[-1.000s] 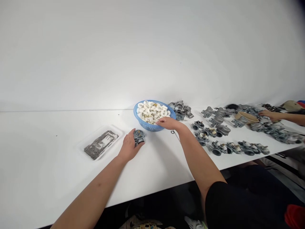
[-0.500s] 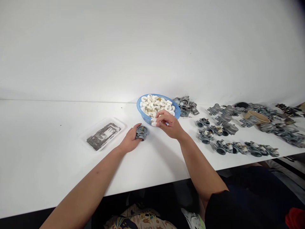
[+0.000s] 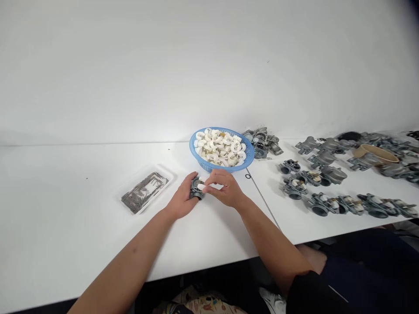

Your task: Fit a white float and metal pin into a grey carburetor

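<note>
Centre of the table, just below the basket: left hand [image 3: 181, 201] curled around a small die-cast carburetor body [image 3: 197, 189], fingers wrapped on its far side, heel of the hand low by the tabletop. Grip closed on the body. Right hand [image 3: 225, 189] comes in from the right, fingers and thumb pinched on a white float [image 3: 200, 187]. Float's end sits against the carburetor body, between the two hands; hands nearly touching. Exact seating hidden by the fingers.

Directly above the hands: blue plastic basket [image 3: 221, 150], heaped with more white C-shaped floats [image 3: 219, 147], some brass bits among them. Black O-ring [image 3: 248, 176] lies just below the basket's right rim. Thin metal rod [image 3: 263, 200] runs from near it toward the lower right, flat on the white table [image 3: 81, 226].

Left of the hands: clear plastic tray [image 3: 145, 189] holding a bundle of thin metal pins [image 3: 143, 192].

Right of the basket: heap of grey carburetor parts [image 3: 262, 142]. Further right, rows of assembled carburetors [image 3: 322, 203] on the tabletop, with more castings [image 3: 322, 160] behind them and a tan bowl [image 3: 376, 153] toward the right edge.
</note>
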`<state>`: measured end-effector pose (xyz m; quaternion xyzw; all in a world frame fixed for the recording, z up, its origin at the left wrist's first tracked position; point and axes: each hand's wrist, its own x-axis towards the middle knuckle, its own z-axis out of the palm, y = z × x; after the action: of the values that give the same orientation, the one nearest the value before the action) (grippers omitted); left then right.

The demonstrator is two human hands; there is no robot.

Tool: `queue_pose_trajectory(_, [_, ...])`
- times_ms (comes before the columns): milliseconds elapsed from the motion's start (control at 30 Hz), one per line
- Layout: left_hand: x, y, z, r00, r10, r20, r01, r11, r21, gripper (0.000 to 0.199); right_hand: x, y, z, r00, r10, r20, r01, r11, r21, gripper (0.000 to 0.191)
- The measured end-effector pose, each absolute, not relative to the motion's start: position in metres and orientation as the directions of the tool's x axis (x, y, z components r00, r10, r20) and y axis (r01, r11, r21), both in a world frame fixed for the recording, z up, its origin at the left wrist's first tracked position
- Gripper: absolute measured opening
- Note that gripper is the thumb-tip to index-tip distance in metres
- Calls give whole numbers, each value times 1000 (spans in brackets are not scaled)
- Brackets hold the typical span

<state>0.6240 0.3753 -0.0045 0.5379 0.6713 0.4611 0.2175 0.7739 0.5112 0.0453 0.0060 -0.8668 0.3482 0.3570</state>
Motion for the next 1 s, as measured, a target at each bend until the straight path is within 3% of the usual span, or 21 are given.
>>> queue_pose_trajectory(100, [626, 370, 0, -235, 935, 264, 635, -58, 770, 86, 773, 511, 40, -720, 271, 639, -210, 792, -573, 30])
queue_pose_trajectory(200, [631, 365, 9, -223, 899, 376, 694, -124, 709, 83, 772, 507, 40, -698, 386, 603, -202, 702, -683, 39])
queue_pose_trajectory(433, [639, 366, 20, -306, 711, 633, 718, -264, 644, 37, 772, 500, 44, -768, 430, 476, -243, 491, -836, 40])
queue_pose_trajectory(633, [640, 369, 26, -357, 597, 718, 719, -314, 619, 8, 770, 496, 39, -833, 438, 337, -195, 338, -921, 52])
queue_pose_trajectory(833, [646, 369, 28, -381, 638, 669, 669, -309, 676, 9, 767, 496, 36, -814, 471, 339, -237, 264, -935, 57])
queue_pose_trajectory(1000, [655, 363, 34, -318, 639, 701, 649, -392, 652, 5, 765, 493, 36, -781, 609, 141, -49, 166, -985, 68])
